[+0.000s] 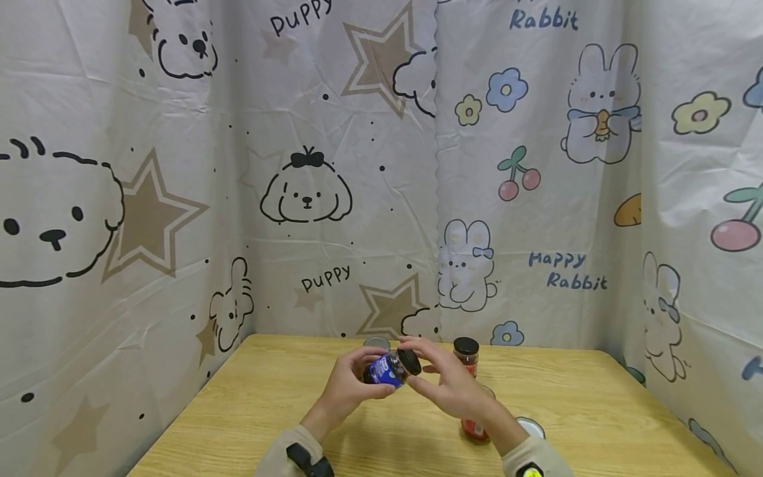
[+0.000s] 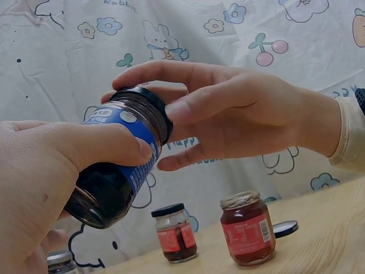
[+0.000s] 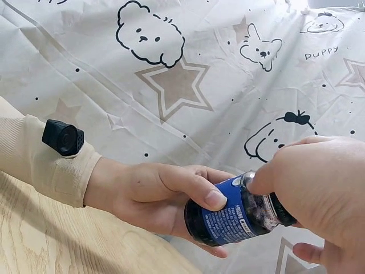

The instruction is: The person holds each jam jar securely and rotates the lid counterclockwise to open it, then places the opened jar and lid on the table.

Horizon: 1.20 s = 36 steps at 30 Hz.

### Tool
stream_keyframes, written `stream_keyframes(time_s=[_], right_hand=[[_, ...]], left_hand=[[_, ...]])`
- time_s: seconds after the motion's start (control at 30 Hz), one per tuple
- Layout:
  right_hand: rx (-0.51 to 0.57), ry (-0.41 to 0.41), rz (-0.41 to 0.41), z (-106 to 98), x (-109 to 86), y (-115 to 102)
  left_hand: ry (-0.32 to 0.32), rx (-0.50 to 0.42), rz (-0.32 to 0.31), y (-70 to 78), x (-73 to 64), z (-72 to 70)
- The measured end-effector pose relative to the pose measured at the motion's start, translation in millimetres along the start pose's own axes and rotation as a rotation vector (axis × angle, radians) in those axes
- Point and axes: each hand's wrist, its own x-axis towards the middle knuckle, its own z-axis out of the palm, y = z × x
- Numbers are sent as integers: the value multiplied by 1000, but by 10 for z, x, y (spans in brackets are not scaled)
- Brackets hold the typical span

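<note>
In the head view my left hand (image 1: 344,383) grips a glass jar (image 1: 381,372) with a blue label and dark contents. The jar is held tilted above the table, its black lid (image 1: 408,362) toward the right and up. My right hand (image 1: 448,383) holds that lid, thumb on the near side and forefinger across the far rim, as the left wrist view shows. The lid (image 2: 142,103) sits on the jar mouth there. In the right wrist view, the back of my right hand (image 3: 325,194) hides most of the lid.
An uncapped jar of red contents (image 2: 248,231) stands on the wooden table (image 1: 238,411), partly behind my right forearm in the head view. Beside it lies a loose lid (image 1: 530,427). Farther back stand a black-lidded jar (image 1: 466,350) and another jar (image 1: 377,344). Printed curtains surround the table.
</note>
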Motion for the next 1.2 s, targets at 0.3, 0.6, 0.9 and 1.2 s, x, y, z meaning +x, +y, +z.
stream_keyframes(time_s=[0.3, 0.6, 0.9, 1.2], right_hand=[[20, 89, -29, 65, 4, 12], [58, 66, -19, 42, 3, 10], [7, 36, 15, 3, 15, -24], [17, 15, -8, -8, 5, -25]], left_hand=[[-17, 5, -1, 6, -1, 11], [-14, 7, -12, -2, -12, 21], [0, 13, -15, 6, -4, 10], [2, -1, -13, -11, 0, -1]])
